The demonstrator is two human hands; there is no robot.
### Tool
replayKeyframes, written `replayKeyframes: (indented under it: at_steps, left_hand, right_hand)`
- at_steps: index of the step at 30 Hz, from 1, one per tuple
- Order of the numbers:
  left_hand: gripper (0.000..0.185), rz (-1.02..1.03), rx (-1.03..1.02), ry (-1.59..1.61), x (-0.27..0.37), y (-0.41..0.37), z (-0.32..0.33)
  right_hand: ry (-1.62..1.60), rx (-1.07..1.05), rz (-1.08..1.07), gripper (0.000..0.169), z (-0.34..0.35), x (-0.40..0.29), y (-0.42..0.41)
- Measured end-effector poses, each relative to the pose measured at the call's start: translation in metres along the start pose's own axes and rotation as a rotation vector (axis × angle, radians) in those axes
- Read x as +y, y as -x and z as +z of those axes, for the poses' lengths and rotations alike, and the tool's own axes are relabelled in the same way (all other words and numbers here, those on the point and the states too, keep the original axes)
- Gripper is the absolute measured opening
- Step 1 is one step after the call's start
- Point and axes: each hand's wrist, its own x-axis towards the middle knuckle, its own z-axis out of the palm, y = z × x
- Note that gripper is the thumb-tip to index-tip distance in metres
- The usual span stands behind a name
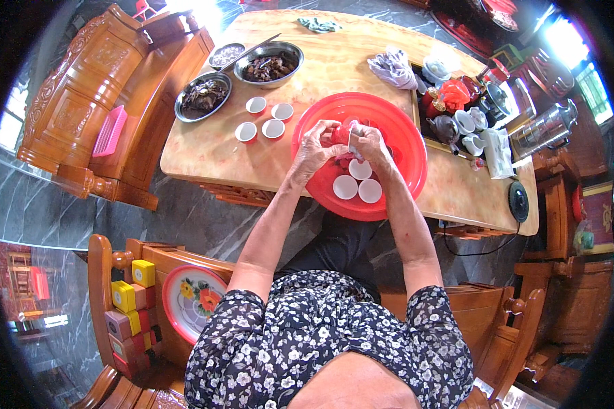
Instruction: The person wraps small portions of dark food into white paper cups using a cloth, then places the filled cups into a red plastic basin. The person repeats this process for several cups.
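Over a large red plastic basin, my left hand grips a small red cup from its left side. My right hand presses a pale cloth against the cup's other side, its fingers partly hidden. Below my hands, three small cups with white undersides or insides, one of them a white cup, sit in the near part of the basin. More red items and some metal pieces lie partly hidden behind my hands. Left of the basin, several red cups with white insides, including one cup, stand upright on the table.
On the pale table are metal bowls of dark food, a crumpled cloth and a green cloth. A tea tray on the right holds a dark teapot. A steel flask and black hotplate are farther right.
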Motion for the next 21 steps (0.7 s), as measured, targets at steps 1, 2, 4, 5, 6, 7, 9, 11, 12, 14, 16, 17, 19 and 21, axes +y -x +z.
replayKeyframes:
  at_steps: [1, 2, 4, 5, 6, 7, 9, 11, 12, 14, 16, 17, 19, 21]
  left_hand:
    - [0.04, -0.025, -0.006, 0.028, 0.001, 0.001, 0.0]
    - [0.039, -0.05, -0.012, 0.057, 0.002, 0.001, 0.0]
    - [0.034, -0.207, 0.03, 0.235, -0.013, -0.005, -0.004]
    - [0.035, -0.285, 0.051, 0.325, -0.02, -0.007, -0.005]
    - [0.04, -0.343, 0.048, 0.278, -0.013, -0.007, -0.003]
    - [0.043, -0.399, 0.059, 0.276, -0.013, -0.008, -0.002]
    - [0.048, -0.512, 0.077, 0.272, -0.014, -0.011, 0.001]
    - [0.054, -0.477, 0.032, 0.235, -0.012, -0.012, -0.001]
    - [0.057, -0.462, 0.013, 0.216, -0.01, -0.011, -0.003]
    - [0.057, -0.55, 0.03, 0.18, -0.008, -0.012, -0.001]
    - [0.056, -0.585, 0.02, 0.166, -0.005, -0.011, -0.002]
    - [0.056, -0.576, 0.0, 0.171, -0.005, -0.01, -0.005]
    - [0.056, -0.549, -0.028, 0.2, -0.005, -0.009, -0.007]
    - [0.055, -0.517, -0.039, 0.248, -0.004, -0.008, -0.007]
  right_hand:
    - [0.011, 0.026, -0.007, 0.025, -0.001, -0.002, 0.001]
    - [0.057, 0.082, -0.084, 0.021, -0.001, -0.001, 0.002]
    - [0.149, 0.183, -0.246, 0.017, 0.002, -0.005, 0.002]
    - [0.2, 0.209, -0.324, 0.017, 0.003, -0.007, 0.004]
    - [0.251, 0.24, -0.395, 0.018, 0.003, -0.014, 0.01]
    - [0.302, 0.269, -0.469, 0.02, 0.004, -0.021, 0.015]
    - [0.358, 0.278, -0.55, 0.023, 0.007, -0.024, 0.018]
    - [0.421, 0.342, -0.7, 0.024, 0.012, -0.022, 0.018]
    - [0.453, 0.376, -0.782, 0.028, 0.015, -0.024, 0.019]
    - [0.512, 0.382, -0.848, 0.029, 0.017, -0.03, 0.022]
    - [0.566, 0.354, -0.927, 0.031, 0.016, -0.041, 0.029]
    - [0.577, 0.345, -0.95, 0.031, 0.018, -0.043, 0.029]
    - [0.6, 0.333, -0.995, 0.032, 0.018, -0.045, 0.029]
    - [0.578, 0.318, -0.943, 0.033, 0.019, -0.039, 0.027]
